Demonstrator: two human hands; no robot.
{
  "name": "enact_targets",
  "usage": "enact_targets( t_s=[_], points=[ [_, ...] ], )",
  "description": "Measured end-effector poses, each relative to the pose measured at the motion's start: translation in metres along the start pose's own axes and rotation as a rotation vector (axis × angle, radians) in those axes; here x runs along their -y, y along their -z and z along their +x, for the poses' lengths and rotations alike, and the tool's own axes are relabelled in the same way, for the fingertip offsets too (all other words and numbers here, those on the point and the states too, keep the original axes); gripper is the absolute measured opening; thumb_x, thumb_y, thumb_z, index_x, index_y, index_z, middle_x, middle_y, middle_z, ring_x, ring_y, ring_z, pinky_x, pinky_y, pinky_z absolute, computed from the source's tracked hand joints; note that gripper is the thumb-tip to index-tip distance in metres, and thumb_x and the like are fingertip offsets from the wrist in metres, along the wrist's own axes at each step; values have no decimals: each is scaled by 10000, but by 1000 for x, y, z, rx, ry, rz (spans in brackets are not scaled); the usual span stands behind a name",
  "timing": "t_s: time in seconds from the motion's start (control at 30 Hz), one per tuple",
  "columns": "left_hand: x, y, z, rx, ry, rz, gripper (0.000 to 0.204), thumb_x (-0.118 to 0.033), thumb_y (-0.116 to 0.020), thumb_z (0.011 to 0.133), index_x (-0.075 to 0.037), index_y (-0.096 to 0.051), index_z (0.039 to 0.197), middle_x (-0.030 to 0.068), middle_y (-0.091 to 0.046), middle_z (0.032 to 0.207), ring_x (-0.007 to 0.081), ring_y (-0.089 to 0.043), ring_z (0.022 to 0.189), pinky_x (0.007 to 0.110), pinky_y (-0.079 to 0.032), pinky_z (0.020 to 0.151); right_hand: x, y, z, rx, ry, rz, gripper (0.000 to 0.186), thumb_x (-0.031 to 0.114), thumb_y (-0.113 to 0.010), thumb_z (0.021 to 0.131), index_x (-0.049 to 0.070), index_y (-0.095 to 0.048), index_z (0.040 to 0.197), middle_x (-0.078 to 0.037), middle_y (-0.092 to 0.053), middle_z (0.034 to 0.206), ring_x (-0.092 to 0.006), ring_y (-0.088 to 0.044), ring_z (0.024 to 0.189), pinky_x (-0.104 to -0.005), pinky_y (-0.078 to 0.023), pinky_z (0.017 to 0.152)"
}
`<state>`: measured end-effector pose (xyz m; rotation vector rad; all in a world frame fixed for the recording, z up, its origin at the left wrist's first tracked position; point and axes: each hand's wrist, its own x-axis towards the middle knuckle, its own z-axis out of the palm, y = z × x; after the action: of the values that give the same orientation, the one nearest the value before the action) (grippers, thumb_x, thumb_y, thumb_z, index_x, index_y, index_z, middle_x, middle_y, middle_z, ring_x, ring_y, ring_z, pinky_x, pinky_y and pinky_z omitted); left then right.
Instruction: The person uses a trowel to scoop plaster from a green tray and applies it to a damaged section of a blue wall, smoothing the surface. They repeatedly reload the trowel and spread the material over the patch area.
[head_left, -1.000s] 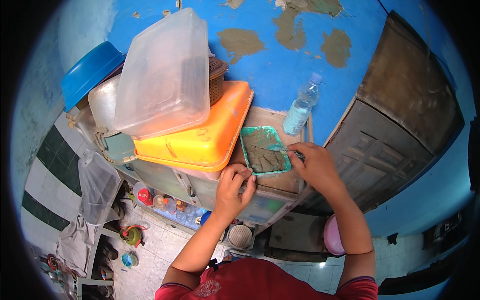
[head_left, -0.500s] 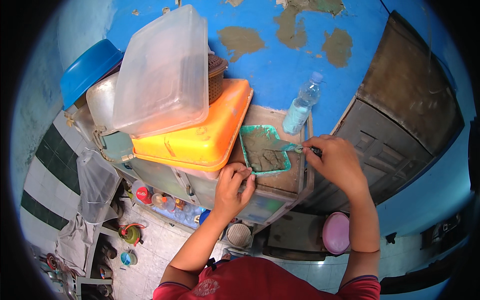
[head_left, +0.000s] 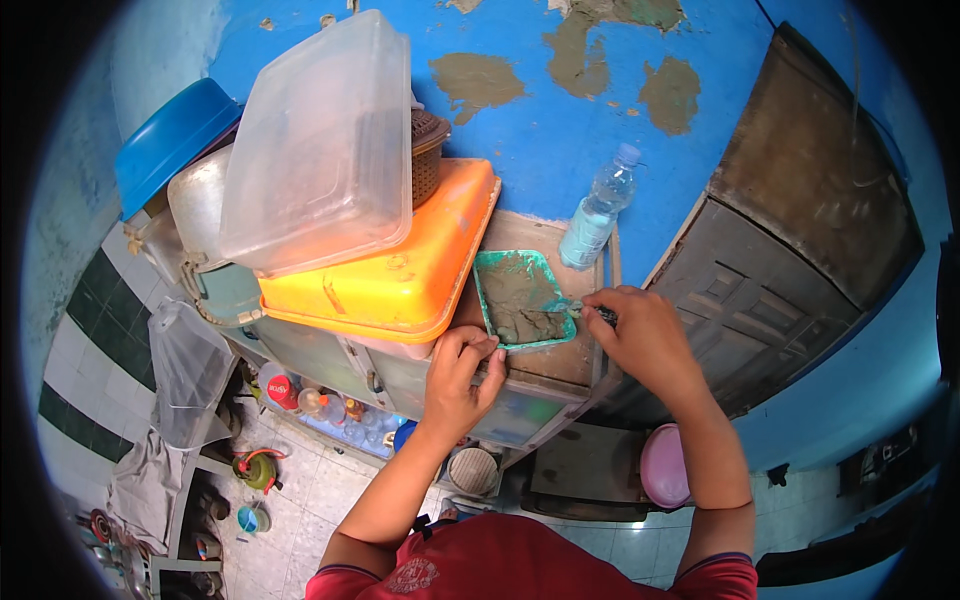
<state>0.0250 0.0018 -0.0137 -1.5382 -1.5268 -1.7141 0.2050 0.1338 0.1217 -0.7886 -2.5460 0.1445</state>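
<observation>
A shallow green plastic tray (head_left: 534, 260) of wet grey mortar (head_left: 518, 296) rests on the cabinet top. At its near left corner, my left hand (head_left: 458, 378) pinches the rim between thumb and fingers. My right hand (head_left: 645, 338) is closed round the dark handle of a small putty knife (head_left: 607, 315). The knife's blade reaches over the tray's right side into the mortar, and its tip cannot be clearly made out. Behind the tray, close to the wall, a clear plastic bottle (head_left: 598, 215) with a pale blue label stands upright.
Left of the tray, an upturned orange basin (head_left: 395, 275) carries a translucent plastic box (head_left: 320, 145) and a brown basket (head_left: 428, 150). Grey patches (head_left: 670, 95) mark the blue wall behind. A dark panelled door (head_left: 765, 275) is on the right. Below it stands a pink basin (head_left: 666, 466).
My right hand has moved left and slightly down, bringing the putty knife nearer the tray's lower right corner. My left hand keeps its pinch on the rim.
</observation>
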Motion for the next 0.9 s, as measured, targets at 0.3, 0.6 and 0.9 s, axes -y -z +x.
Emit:
enact_targets(
  t_s=[0.3,0.6,0.9],
  points=[
    [-1,0,1,-2,3,5,218,34,-776,804,8,-667,991,147,-628,985,322,-633,896,401,-513,776,11,-7,-12,-121,199,-144,140,178,-703,892,90,-752,989,-97,-609,813,-313,-672,748,-446,-541,647],
    [1,1,0,13,2,-5,209,31,-772,814,10,-663,992,148,-630,996,318,-637,904,389,-515,782,4,-15,-5,-126,187,-212,210,209,-689,905,98,-733,1079,-96,-615,847,-308,-681,754,-436,-545,639],
    [-2,1,1,7,2,4,221,25,-780,797,9,-662,982,139,-627,976,322,-635,893,396,-514,775,2,-22,-11,-94,88,-111,188,224,-677,927,102,-749,1051,-117,-653,862,-346,-677,723,-466,-545,657]
  ],
)
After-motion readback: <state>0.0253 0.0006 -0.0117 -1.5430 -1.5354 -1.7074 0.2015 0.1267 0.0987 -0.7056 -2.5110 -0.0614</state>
